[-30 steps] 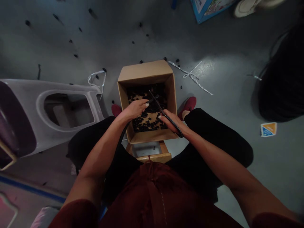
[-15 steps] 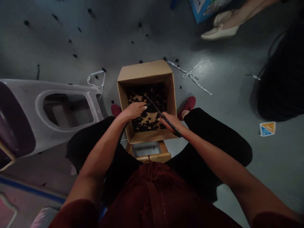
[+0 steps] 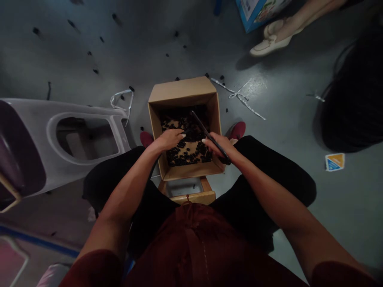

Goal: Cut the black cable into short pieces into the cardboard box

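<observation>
Between my knees stands an open cardboard box (image 3: 182, 89), its bottom strewn with small black pieces (image 3: 191, 157). My left hand (image 3: 171, 138) reaches in over the left wall with its fingers pressed together. Something dark is at those fingertips, but I cannot make out its shape against the black pieces. My right hand (image 3: 220, 144), at the box's right wall, is closed around a long, thin, dark tool (image 3: 206, 131). The tool slants across the box, its far end up and left over the black pieces; its exact kind does not show.
A pale plastic stool (image 3: 36, 119) lies at the left. Small black bits and a white tie strip (image 3: 239, 95) are scattered on the floor. Another person's shoe (image 3: 271, 46) and a blue carton (image 3: 254, 14) are at upper right; a big black bundle (image 3: 353, 99) is at right.
My right hand has moved slightly right and up, and the tool's far end has swung up and right, showing a broader side. My left hand has barely moved.
</observation>
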{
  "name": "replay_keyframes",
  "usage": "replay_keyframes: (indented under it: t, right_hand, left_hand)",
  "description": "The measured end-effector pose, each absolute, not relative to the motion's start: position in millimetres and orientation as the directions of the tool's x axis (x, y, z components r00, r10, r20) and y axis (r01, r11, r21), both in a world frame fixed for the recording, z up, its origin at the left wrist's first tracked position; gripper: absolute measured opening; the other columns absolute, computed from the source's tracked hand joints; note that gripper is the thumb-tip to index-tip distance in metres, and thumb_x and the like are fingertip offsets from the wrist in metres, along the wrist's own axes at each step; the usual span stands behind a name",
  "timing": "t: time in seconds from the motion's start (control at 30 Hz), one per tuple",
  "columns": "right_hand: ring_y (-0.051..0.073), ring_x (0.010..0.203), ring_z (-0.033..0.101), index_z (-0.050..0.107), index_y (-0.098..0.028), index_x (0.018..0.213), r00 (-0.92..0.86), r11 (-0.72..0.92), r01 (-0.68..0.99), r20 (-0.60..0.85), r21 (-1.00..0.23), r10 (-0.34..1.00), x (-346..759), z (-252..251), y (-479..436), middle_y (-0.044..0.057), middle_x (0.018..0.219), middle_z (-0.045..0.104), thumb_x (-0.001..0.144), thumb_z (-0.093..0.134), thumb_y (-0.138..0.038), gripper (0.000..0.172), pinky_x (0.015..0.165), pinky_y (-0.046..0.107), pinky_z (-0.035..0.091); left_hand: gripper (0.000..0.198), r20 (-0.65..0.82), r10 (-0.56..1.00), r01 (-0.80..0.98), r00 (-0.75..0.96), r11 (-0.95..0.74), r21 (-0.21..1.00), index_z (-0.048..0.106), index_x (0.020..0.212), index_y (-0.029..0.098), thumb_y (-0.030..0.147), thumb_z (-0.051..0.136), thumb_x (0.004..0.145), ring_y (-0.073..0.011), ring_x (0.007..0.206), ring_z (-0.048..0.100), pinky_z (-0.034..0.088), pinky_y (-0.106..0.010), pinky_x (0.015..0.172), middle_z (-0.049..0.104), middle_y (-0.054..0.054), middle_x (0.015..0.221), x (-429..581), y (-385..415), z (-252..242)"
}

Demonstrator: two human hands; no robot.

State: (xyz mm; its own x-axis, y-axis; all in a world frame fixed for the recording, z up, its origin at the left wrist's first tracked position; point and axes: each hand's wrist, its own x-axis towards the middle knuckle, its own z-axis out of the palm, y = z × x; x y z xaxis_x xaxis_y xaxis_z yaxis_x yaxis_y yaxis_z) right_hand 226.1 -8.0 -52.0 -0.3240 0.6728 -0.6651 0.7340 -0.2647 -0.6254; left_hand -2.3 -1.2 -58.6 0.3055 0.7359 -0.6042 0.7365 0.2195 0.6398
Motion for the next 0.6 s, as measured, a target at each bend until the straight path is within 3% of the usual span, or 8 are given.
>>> replay_keyframes:
  t: [0.2,0.37,0.5,0.6]
  right_hand:
    - [0.010,0.041,0.049,0.047,-0.021,0.085,-0.284,-0.319,0.649,-0.609,-0.691,0.741,226,-37,-1,-0.002,0.058,0.056,0.085,0.048,-0.048,0.027,0.040,0.021,0.039]
    - [0.009,0.045,0.051,0.048,-0.020,0.088,-0.302,-0.325,0.584,-0.571,-0.744,0.764,232,-22,-27,-0.003,0.062,0.056,0.082,0.052,-0.047,0.027,0.043,0.020,0.043]
    - [0.009,0.053,0.054,0.046,-0.020,0.096,-0.312,-0.424,0.334,-0.524,-0.842,0.793,232,-1,-72,-0.002,0.071,0.058,0.074,0.060,-0.049,0.040,0.049,0.022,0.047]
    - [0.011,0.061,0.058,0.044,-0.021,0.100,-0.330,-0.450,0.175,-0.483,-0.876,0.811,222,23,-114,-0.001,0.079,0.059,0.069,0.064,-0.050,0.046,0.056,0.026,0.050]
  left_hand:
    - [0.027,-0.614,0.746,0.541,0.258,0.415,0.731,0.064,0.093,0.012,0.027,0.044,0.082,-0.0098,0.055,0.044,0.036,-0.021,0.051,0.053,-0.001,0.065,3,-11,-35]
    - [0.046,-0.659,0.695,0.305,0.289,0.585,0.751,0.052,0.123,0.017,0.017,0.046,0.077,-0.0049,0.047,0.037,0.027,-0.016,0.041,0.049,0.002,0.069,2,-46,24]
    - [0.060,-0.586,0.740,0.129,0.332,0.580,0.805,0.034,0.138,0.016,0.025,0.052,0.081,-0.0046,0.051,0.040,0.030,-0.017,0.043,0.055,-0.002,0.083,-3,-97,73]
    - [0.056,-0.545,0.773,0.054,0.325,0.561,0.826,0.038,0.132,0.013,0.030,0.054,0.081,-0.0049,0.053,0.044,0.033,-0.018,0.044,0.058,-0.005,0.091,-2,-142,94]
